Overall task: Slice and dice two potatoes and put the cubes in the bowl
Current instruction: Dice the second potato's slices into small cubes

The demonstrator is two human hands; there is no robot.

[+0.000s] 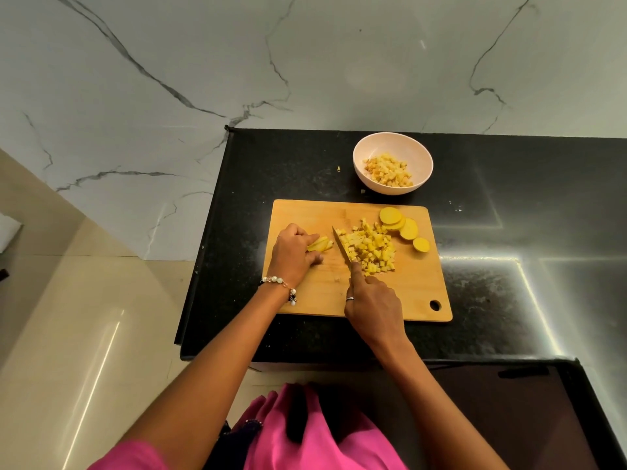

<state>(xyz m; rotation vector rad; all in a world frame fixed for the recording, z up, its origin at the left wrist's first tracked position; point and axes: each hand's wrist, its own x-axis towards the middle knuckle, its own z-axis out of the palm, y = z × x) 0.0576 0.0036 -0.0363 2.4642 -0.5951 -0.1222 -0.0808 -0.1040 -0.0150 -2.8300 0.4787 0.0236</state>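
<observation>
A wooden cutting board [417,293] lies on the black counter. My left hand [293,254] holds down a small bunch of potato strips [320,245] on the board's left part. My right hand [371,301] grips a knife [342,246], forefinger laid along its back; the blade stands between the strips and a heap of potato cubes [371,250]. Several round potato slices [403,227] lie overlapping at the board's far right. Behind the board, a white bowl [393,141] holds more cubes [388,171].
The black counter [509,232] runs to the right and ends at an edge on the left, beside a beige floor [84,317]. A marble wall [203,62] rises behind. A stray potato bit [338,168] lies left of the bowl.
</observation>
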